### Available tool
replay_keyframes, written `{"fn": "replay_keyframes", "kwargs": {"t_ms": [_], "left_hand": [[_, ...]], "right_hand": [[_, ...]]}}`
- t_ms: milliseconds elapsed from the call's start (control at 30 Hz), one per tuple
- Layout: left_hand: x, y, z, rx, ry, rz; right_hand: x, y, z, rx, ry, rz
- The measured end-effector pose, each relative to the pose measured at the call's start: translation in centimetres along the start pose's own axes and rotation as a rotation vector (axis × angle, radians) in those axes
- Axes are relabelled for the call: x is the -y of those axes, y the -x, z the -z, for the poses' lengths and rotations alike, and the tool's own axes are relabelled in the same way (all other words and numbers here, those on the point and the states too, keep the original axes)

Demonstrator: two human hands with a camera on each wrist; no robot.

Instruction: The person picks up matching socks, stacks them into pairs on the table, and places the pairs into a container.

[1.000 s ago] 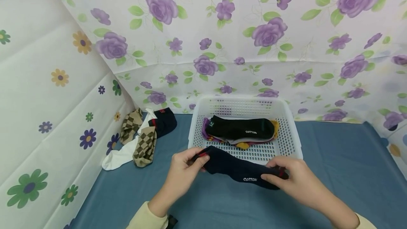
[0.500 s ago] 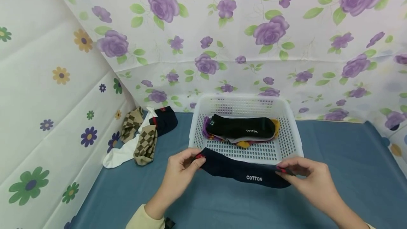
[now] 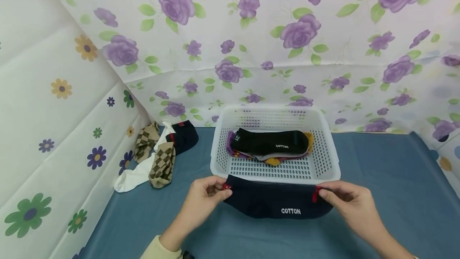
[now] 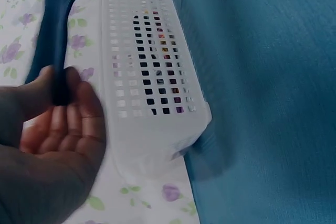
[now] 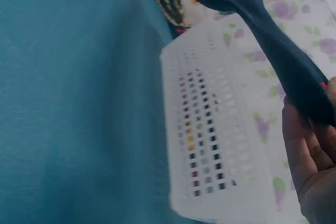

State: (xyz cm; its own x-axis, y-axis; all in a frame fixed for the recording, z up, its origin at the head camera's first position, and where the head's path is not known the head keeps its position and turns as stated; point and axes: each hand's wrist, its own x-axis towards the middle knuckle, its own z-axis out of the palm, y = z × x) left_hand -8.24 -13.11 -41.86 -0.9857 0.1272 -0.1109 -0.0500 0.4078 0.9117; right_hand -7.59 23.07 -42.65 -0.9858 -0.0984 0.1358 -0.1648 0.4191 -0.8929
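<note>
A navy sock (image 3: 266, 199) with white "COTTON" lettering and red marks is stretched lengthwise between both hands, in front of the basket. My left hand (image 3: 206, 195) pinches its cuff end by the small red label, thumb on the near side. At the other end, beside a red stripe, my right hand (image 3: 352, 205) pinches it between thumb and fingers. In the left wrist view the sock (image 4: 58, 30) rises edge-on from the pinch. The white perforated basket (image 3: 330, 151) holds a black "COTTON" sock (image 3: 269, 142) lying on purple and yellow ones.
Left of the basket lies a loose group: a white sock (image 3: 133, 177), a checkered sock (image 3: 162, 166), a second checkered sock (image 3: 145, 141) and a navy sock (image 3: 185, 137). Flowered cloth walls (image 3: 201, 15) stand behind and to the left of the blue table cover (image 3: 373, 167).
My right hand has shifted outward to the right and changed its grip on the sock's end. The sock has gone from slanted and rumpled to flat and level, lettering facing me.
</note>
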Motion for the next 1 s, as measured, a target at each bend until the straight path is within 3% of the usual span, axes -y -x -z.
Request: {"fn": "replay_keyframes", "kwargs": {"t_ms": [167, 367, 567, 700, 1000], "left_hand": [[1.4, 0.1, -0.1, 0.121, -0.122, 0.075], [2.8, -0.4, -0.6, 0.175, -0.202, 0.122], [3.9, -1.3, -1.5, 0.184, -0.249, 0.141], [4.4, -1.7, -2.3, 0.198, -0.273, 0.167], [5.1, -2.5, -3.4, 0.19, -0.359, 0.193]], "right_hand": [[-1.3, 0.3, -0.9, 0.074, 0.008, -0.064], [-2.9, 0.0, -2.2, 0.157, 0.065, -0.097], [-4.5, -1.4, -2.8, 0.269, 0.208, -0.21], [-5.4, -2.1, -3.4, 0.296, 0.283, -0.262], [-6.5, -3.0, -4.3, 0.254, 0.328, -0.213]]}}
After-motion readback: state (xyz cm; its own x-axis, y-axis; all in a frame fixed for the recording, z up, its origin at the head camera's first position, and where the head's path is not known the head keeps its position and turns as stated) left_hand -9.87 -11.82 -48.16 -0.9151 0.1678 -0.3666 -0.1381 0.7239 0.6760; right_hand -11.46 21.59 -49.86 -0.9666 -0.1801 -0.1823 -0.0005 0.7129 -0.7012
